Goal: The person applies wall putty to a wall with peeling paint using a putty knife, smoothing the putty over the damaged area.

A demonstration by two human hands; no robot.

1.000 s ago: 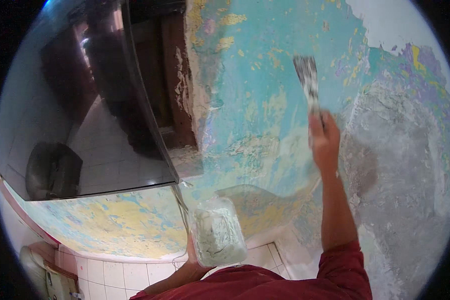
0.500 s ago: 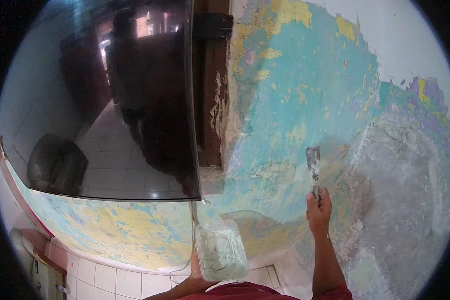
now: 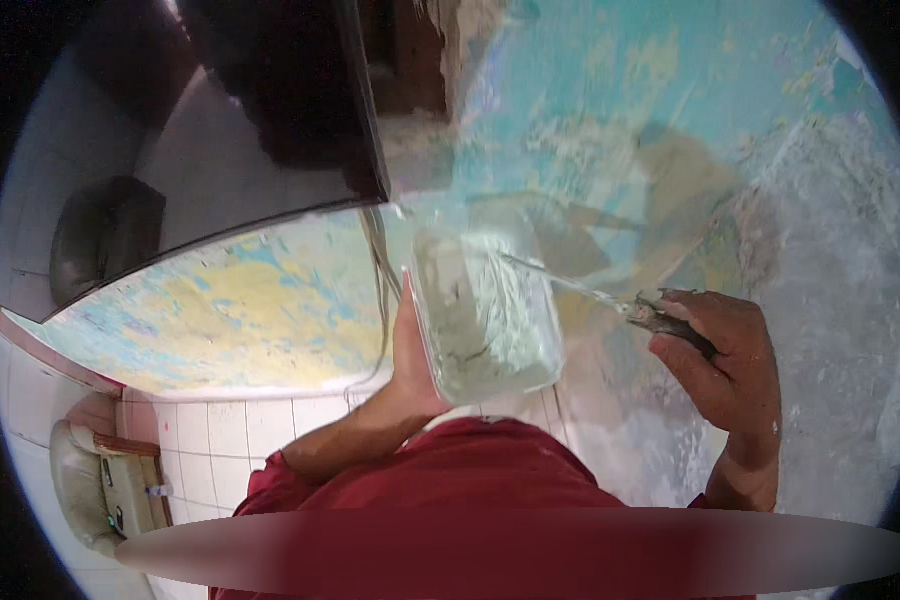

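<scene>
My left hand (image 3: 413, 345) holds a clear plastic tub (image 3: 432, 375) from its left side, in front of my chest. Pale, whitish putty (image 3: 515, 315) coats the inside of the tub, thickest toward its right half. Over on the right, my right hand (image 3: 715, 355) is wrapped round the dark handle of a putty knife (image 3: 660, 318). The knife points left, and its smeared blade reaches over the tub's right rim into the putty. Blur and putty hide the exact end of the blade.
Ahead stands a wall (image 3: 610, 90) with patchy turquoise and yellow paint and a grey plastered area (image 3: 830, 230) on the right. A large glossy dark screen (image 3: 260, 110) juts out at upper left, cables (image 3: 382, 270) hanging below it. A pale armchair (image 3: 95, 480) stands on the tiled floor at lower left.
The putty knife has come down and left from the wall, turning from upright to pointing into the tub. The tub sits higher in view as the view has tilted down.
</scene>
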